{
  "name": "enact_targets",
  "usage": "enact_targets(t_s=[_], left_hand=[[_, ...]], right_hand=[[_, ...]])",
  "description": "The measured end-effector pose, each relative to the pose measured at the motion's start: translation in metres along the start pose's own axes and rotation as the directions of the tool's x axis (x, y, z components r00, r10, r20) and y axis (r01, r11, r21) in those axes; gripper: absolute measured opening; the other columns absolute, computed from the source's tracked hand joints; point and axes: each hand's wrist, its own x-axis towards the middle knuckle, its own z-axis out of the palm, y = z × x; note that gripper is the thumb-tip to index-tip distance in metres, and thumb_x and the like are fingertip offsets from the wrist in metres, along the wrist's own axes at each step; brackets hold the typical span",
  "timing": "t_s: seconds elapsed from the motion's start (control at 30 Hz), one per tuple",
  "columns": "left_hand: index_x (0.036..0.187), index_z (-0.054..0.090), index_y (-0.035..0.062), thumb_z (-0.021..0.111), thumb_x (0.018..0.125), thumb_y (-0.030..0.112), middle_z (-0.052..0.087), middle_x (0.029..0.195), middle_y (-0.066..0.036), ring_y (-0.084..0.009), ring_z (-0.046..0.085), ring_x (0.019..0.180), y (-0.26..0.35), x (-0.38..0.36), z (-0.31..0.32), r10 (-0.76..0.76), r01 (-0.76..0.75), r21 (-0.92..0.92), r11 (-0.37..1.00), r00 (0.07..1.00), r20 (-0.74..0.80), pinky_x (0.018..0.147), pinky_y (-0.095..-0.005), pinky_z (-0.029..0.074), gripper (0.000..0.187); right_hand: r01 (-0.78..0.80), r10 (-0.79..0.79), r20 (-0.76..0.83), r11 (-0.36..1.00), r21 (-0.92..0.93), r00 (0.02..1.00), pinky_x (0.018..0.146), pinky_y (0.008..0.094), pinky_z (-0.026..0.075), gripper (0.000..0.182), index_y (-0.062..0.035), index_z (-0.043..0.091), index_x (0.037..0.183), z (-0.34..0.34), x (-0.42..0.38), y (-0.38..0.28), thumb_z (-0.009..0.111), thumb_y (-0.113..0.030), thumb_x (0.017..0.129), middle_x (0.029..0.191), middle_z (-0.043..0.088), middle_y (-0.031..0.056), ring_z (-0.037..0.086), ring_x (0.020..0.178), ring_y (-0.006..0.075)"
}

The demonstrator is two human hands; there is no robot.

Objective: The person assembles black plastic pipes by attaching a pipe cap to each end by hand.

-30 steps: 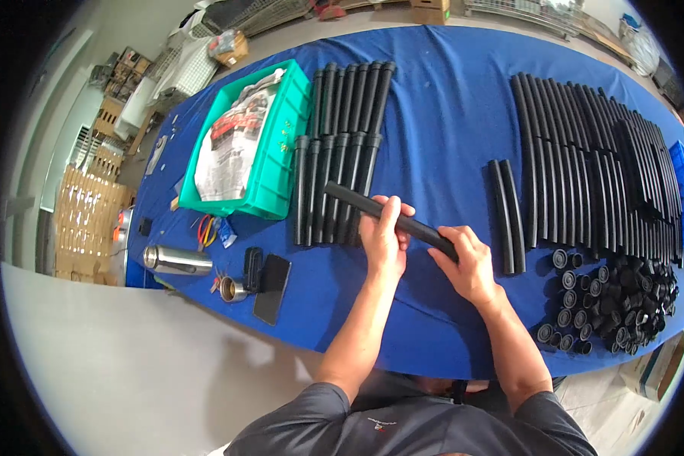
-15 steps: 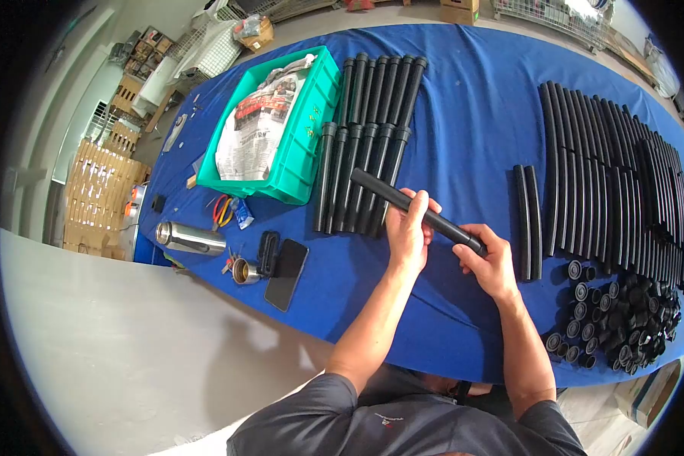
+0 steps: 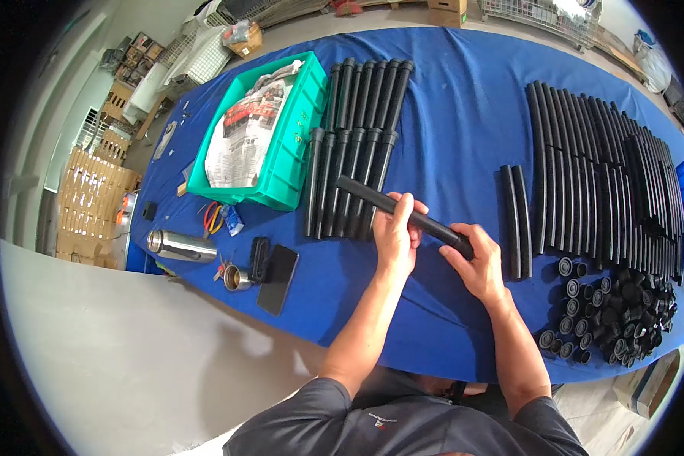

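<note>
A black plastic tube slants across the front of me above the blue cloth, its bare end up and to the left. My left hand is closed around its middle. At the lower right end, my right hand grips the tube with thumb and fingers, covering part of that end. Just beyond the tube's far end lie two rows of black tubes with wider capped ends. Two loose tubes rest to the right of my right hand, close to a heap of black round caps.
Many plain tubes lie stacked at the right. A green crate lined with newspaper stands at the left. A steel flask, metal cup, phone and scissors sit near the table's left edge.
The view has shifted slightly. My right hand has turned further over the tube's lower end, its fingers now reaching around it. My left hand keeps its hold on the middle.
</note>
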Motion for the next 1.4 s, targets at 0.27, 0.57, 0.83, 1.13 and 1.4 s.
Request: enact_targets(t_s=[0.27, 0.57, 0.83, 1.13, 1.4], left_hand=[[0.107, 0.056, 0.0107, 0.067, 0.103, 0.024, 0.071, 0.085, -0.011, -0.0054, 0.051, 0.049, 0.001, -0.001, 0.001, 0.020, -0.020, 0.001, 1.000, 1.000, 0.005, 0.039, -0.0197, 0.039, 0.018], [0.086, 0.066, 0.0016, 0.065, 0.101, 0.048, 0.058, 0.056, -0.007, -0.0135, 0.053, 0.044, 0.020, -0.012, 0.006, 0.053, -0.172, 0.801, 0.574, 0.983, 0.173, 0.042, -0.0297, 0.043, 0.048], [0.115, 0.071, 0.0093, 0.086, 0.076, 0.023, 0.066, 0.107, -0.005, -0.0260, 0.062, 0.105, 0.087, -0.039, 0.039, 0.096, -0.741, 0.590, -0.320, 0.594, 0.799, 0.085, -0.0401, 0.049, 0.043], [0.106, 0.072, 0.0113, 0.085, 0.076, 0.024, 0.065, 0.099, -0.001, -0.0216, 0.063, 0.094, 0.105, -0.047, 0.002, -0.176, -0.719, 0.483, -0.500, 0.630, 0.756, 0.083, -0.0392, 0.050, 0.036], [0.103, 0.069, -0.0016, 0.074, 0.091, 0.028, 0.069, 0.097, -0.020, -0.0424, 0.069, 0.087, 0.135, 0.024, -0.045, 0.165, -0.337, 0.783, -0.522, 0.861, 0.481, 0.075, -0.0496, 0.056, 0.033]], right_hand=[[-0.060, 0.066, -0.050, 0.992, 0.109, 0.997, 0.065, 0.0249, 0.055, 0.029, 0.0026, 0.067, 0.115, -0.003, 0.002, 0.005, 0.078, -0.010, 0.092, 0.088, 0.068, 0.0051, 0.066, 0.072, 0.0121], [-0.364, 0.457, 0.069, 0.598, 0.714, 0.887, 0.064, 0.0298, 0.059, 0.027, 0.0034, 0.065, 0.119, 0.001, -0.002, 0.017, 0.073, -0.009, 0.096, 0.090, 0.069, 0.0071, 0.068, 0.074, 0.0137], [-0.382, 0.396, 0.171, 0.553, 0.740, 0.902, 0.063, 0.0284, 0.058, 0.026, 0.0023, 0.066, 0.115, -0.007, 0.001, 0.019, 0.073, -0.012, 0.095, 0.090, 0.069, 0.0071, 0.067, 0.072, 0.0124], [-0.465, 0.292, 0.364, 0.604, 0.647, 0.885, 0.066, 0.0324, 0.062, 0.035, 0.0022, 0.062, 0.120, -0.004, 0.001, 0.011, 0.076, -0.011, 0.092, 0.096, 0.068, 0.0098, 0.070, 0.072, 0.0170], [-0.479, 0.332, 0.344, 0.600, 0.641, 0.878, 0.075, 0.0358, 0.060, 0.089, 0.0021, 0.031, 0.155, -0.004, 0.002, 0.002, 0.077, -0.040, 0.092, 0.125, 0.060, 0.0218, 0.067, 0.102, 0.0258]])
